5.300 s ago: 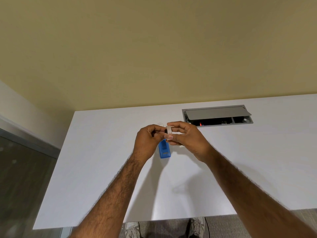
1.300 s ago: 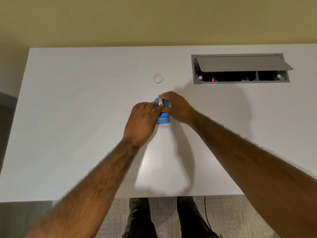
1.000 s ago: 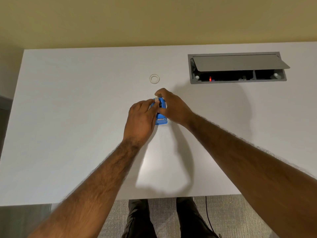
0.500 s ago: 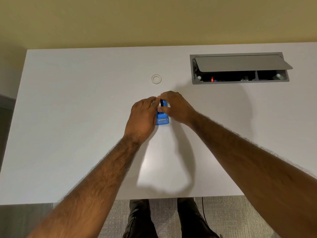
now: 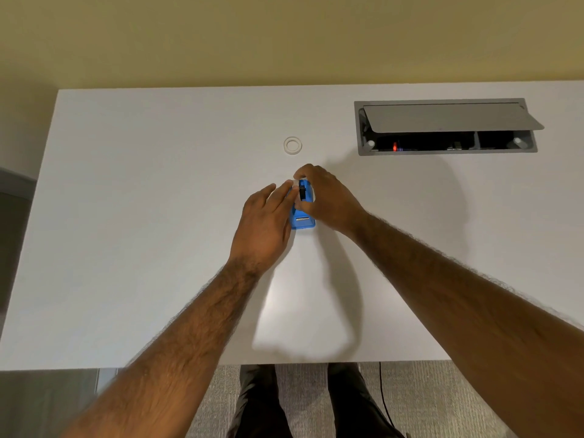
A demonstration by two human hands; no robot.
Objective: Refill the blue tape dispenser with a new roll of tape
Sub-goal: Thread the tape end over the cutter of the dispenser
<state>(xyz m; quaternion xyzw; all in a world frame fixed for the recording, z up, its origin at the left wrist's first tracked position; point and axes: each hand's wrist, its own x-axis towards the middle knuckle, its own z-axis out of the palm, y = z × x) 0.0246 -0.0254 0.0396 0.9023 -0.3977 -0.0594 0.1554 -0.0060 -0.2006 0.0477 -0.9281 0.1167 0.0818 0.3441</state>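
The blue tape dispenser [image 5: 304, 220] lies on the white table [image 5: 158, 216], its metal cutter end toward me. A black hub with a tape roll [image 5: 302, 191] sits in its far half, mostly hidden by fingers. My right hand [image 5: 328, 197] wraps the dispenser from the right, thumb on its side and forefinger curled over the roll. My left hand [image 5: 265, 219] rests against the dispenser's left side with the fingers stretched out and their tips touching the roll. A clear ring of tape [image 5: 292, 145] lies flat farther back, apart from both hands.
A grey cable box [image 5: 445, 126] with its lid propped up is set into the table at the back right, a red light inside. A yellow wall stands behind the table. My legs and grey carpet show below the near edge.
Both hands came down from mid-air to the dispenser on the table. In the last second the roll on its black hub sank into the dispenser, and my left fingers spread out.
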